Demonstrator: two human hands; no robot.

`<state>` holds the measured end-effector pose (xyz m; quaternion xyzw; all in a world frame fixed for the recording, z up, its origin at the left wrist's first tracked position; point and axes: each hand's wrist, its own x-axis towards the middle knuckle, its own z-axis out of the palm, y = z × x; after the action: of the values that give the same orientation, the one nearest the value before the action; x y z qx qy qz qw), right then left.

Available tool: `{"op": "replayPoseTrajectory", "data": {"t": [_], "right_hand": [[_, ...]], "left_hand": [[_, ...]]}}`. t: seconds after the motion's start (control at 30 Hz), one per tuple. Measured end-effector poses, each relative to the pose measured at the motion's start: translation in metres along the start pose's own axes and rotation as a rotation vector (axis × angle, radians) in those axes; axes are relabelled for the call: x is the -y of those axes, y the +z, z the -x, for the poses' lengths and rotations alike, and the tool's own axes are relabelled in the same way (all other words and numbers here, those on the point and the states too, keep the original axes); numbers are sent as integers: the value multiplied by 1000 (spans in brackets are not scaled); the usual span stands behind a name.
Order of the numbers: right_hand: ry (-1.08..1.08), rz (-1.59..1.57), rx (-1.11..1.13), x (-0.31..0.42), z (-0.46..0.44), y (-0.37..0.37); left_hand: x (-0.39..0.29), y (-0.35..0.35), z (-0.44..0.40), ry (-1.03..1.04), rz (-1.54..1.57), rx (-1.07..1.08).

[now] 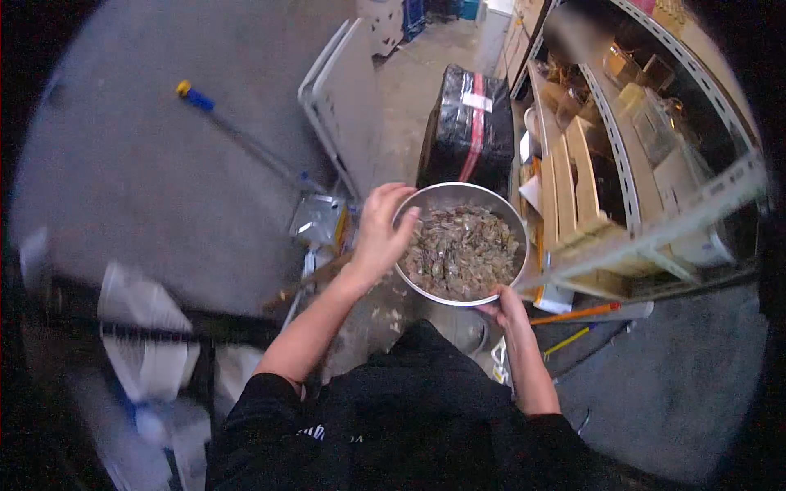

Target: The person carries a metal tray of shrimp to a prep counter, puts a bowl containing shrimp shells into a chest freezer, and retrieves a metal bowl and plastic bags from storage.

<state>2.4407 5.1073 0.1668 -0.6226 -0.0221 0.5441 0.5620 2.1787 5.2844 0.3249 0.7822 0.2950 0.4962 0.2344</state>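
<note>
A round metal bowl [455, 195] is held out in front of my body, tilted so its inside faces me. Greyish, translucent pieces that look like raw shrimp [463, 252] fill much of it. My left hand [385, 225] is at the bowl's left rim, thumb over the edge and fingers along the outer side. At the near right rim, my right hand [509, 309] grips with the thumb on the edge; its other fingers are hidden beneath the bowl.
Beyond the bowl stands a black-wrapped box [468, 114] with red tape. Metal shelving [610, 123] with a wooden crate [577, 176] runs along the right. On the left are folded white panels [348, 106], a long pole [246, 139] and a metal can [318, 219].
</note>
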Motion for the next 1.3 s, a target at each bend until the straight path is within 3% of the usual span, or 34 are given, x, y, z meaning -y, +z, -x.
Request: {"op": "replayPoseTrajectory", "data": {"t": [0.03, 0.1, 0.27, 0.33, 0.53, 0.73, 0.8, 0.83, 0.93, 1.03, 1.3], "right_hand": [[-26, -4, 14, 22, -20, 14], [-42, -84, -2, 74, -61, 42], [-84, -146, 38, 185, -221, 103], [-69, -126, 27, 238, -284, 132], [-21, -183, 112, 369, -406, 216], [-77, -174, 118, 493, -542, 287], [-118, -128, 31, 522, -584, 323], [1, -213, 103, 532, -598, 348], [-118, -191, 90, 577, -638, 409], [-72, -210, 66, 628, -708, 450], [31, -97, -18, 740, -863, 518]], "left_hand": [[38, 13, -25, 19, 3, 8], [98, 38, -79, -140, 28, -12], [210, 88, -211, -56, -23, 49], [236, 104, -263, -156, -38, 88], [313, 116, -406, -148, -133, 79], [488, 161, -525, -293, -120, 44], [548, 181, -559, -394, -86, 66], [576, 191, -580, -498, -63, 92], [640, 227, -657, -494, -28, 144], [678, 254, -763, -385, 42, 116], [803, 304, -942, -480, 136, 65]]}}
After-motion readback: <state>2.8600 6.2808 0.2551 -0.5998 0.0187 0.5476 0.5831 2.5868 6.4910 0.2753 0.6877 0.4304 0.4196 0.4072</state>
